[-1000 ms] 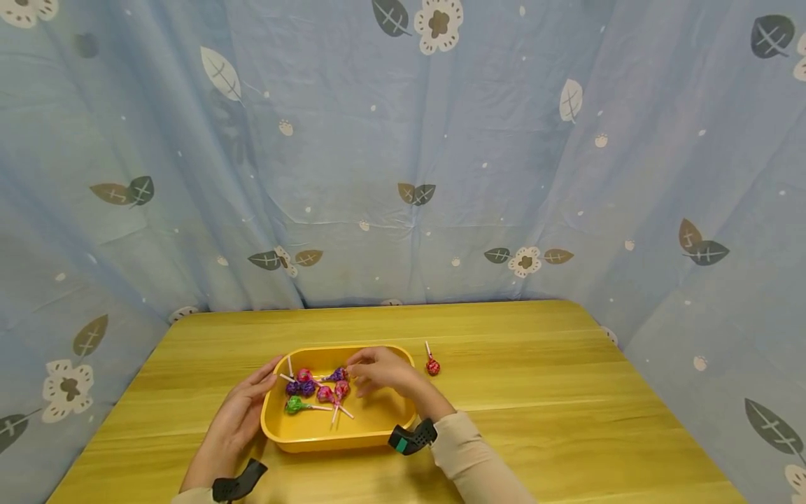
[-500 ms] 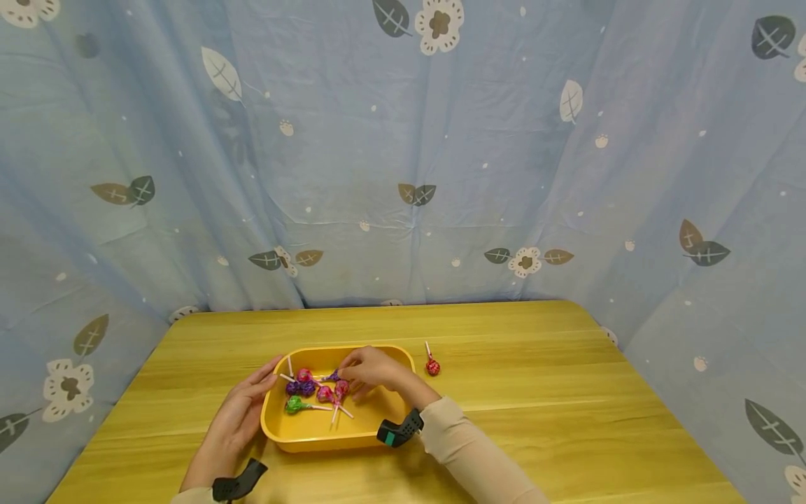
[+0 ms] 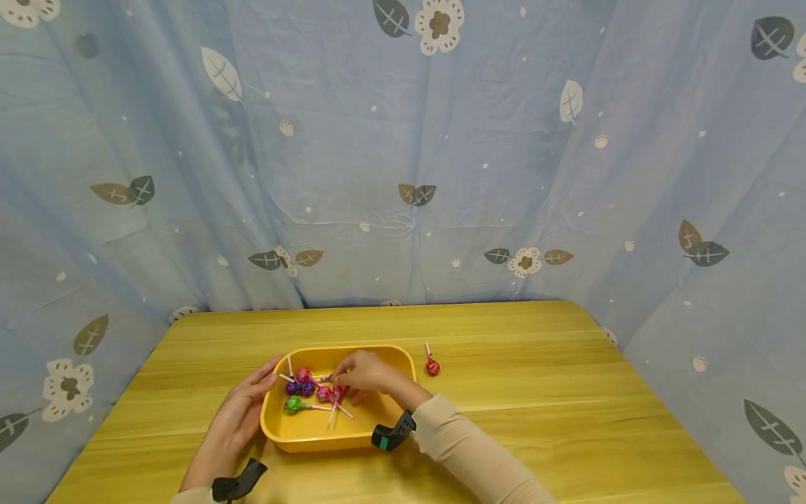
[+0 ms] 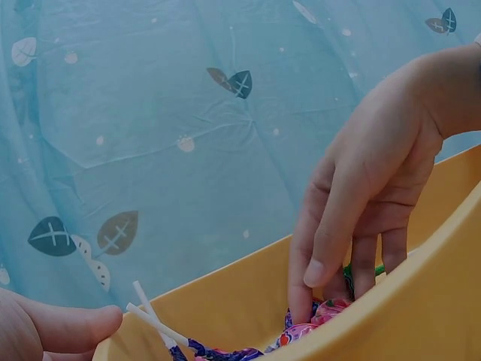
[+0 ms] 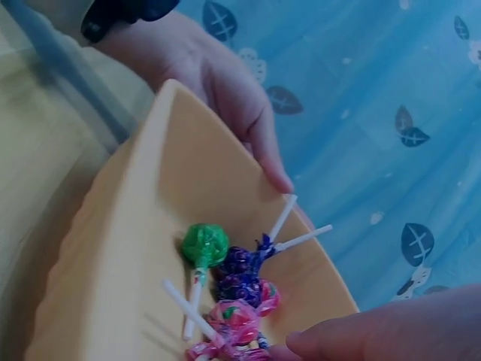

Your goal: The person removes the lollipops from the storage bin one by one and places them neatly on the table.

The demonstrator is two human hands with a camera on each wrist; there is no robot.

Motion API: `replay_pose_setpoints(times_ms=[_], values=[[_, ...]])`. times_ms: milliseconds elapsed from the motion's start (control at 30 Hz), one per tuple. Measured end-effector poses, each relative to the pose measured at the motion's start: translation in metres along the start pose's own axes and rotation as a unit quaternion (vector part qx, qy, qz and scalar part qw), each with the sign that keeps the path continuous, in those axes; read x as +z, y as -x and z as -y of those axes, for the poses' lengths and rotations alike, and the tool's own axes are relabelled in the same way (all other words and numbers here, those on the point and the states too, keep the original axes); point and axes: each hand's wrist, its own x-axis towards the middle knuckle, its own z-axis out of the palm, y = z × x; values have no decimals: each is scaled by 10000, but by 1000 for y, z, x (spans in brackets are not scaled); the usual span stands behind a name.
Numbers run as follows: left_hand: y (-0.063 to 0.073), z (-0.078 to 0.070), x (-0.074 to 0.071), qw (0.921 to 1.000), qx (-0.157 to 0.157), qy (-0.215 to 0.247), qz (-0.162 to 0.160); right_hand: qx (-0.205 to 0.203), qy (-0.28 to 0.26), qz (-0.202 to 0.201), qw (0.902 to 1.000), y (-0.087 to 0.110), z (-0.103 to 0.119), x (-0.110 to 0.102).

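In the head view a yellow tray (image 3: 340,444) holds several wrapped lollipops: a green lollipop (image 3: 294,404), purple lollipops (image 3: 306,388) and pink lollipops (image 3: 324,394). My left hand (image 3: 239,409) rests along the tray's left end, its fingers extended against the outside and the thumb at the rim. My right hand (image 3: 365,372) reaches down inside the tray, fingers fairly straight, fingertips touching the pink and purple lollipops in the left wrist view. A bit of green wrapper (image 4: 349,280) shows behind those fingers. The right hand's underside is hidden in the head view.
A red lollipop (image 3: 432,367) lies on the wooden table (image 3: 535,392), right of the tray. A blue patterned curtain (image 3: 403,154) hangs behind the table and along both sides. Each wrist wears a black band (image 3: 393,430).
My right hand has moved left within the tray, covering the purple lollipop near its fingertips and nudging the pink ones slightly left. The left hand and the tray have stayed in place.
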Motion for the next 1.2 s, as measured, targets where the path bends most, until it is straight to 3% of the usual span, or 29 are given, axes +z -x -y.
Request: replay_pose_setpoints(times_ms=[633,1200], values=[[4,-2,4,9999,6,154,34,-135,393,-270,9988,1,0,12],[3,-2,2,9999,-80,-123,57,-252,-423,-195,9986,8,0,-4]])
